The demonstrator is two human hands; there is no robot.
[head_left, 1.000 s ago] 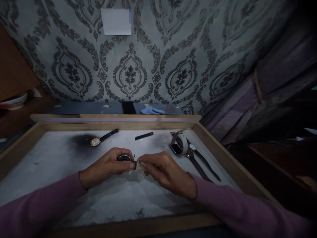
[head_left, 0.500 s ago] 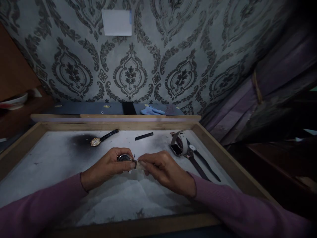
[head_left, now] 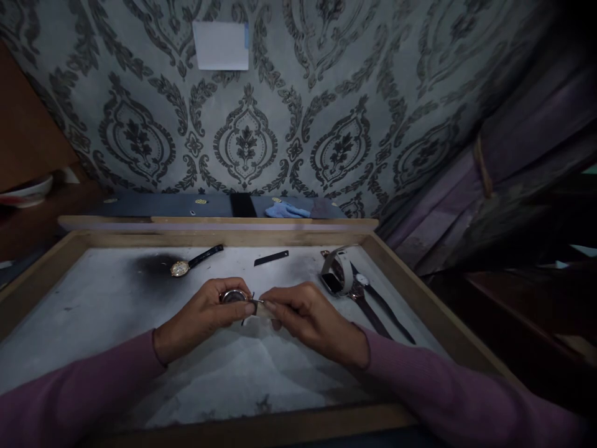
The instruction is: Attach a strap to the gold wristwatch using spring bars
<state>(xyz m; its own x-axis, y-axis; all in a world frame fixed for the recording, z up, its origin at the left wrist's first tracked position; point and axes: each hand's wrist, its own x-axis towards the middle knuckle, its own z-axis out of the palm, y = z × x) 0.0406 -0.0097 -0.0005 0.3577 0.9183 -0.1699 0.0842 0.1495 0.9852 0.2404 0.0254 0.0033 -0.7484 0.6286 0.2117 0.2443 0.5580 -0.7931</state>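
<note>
My left hand [head_left: 215, 314] is closed around a wristwatch [head_left: 234, 297] with a round, shiny case and dark face. Its thumb presses at the case's right side, where a short dark piece of strap shows. Opposite it, my right hand [head_left: 310, 320] pinches a pale beige strap piece [head_left: 264, 310] between thumb and fingers. A thin, metallic sliver lies between the two thumbs, too small to name. Both hands hover over the white-lined tray [head_left: 219, 386], fingertips almost meeting. The far strap end is hidden by the fingers.
A gold watch [head_left: 180, 268] with a black strap lies back left. Behind the hands rests a dark flat strip [head_left: 271, 258]. Several watches cluster at right, including a square-faced smartwatch [head_left: 332, 282]. A wooden rim [head_left: 433, 317] borders the tray; a blue cloth [head_left: 286, 210] lies beyond.
Both hands stay almost in place, with only slight finger shifts at the watch. The pale strap piece shows a little more clearly between the thumbs.
</note>
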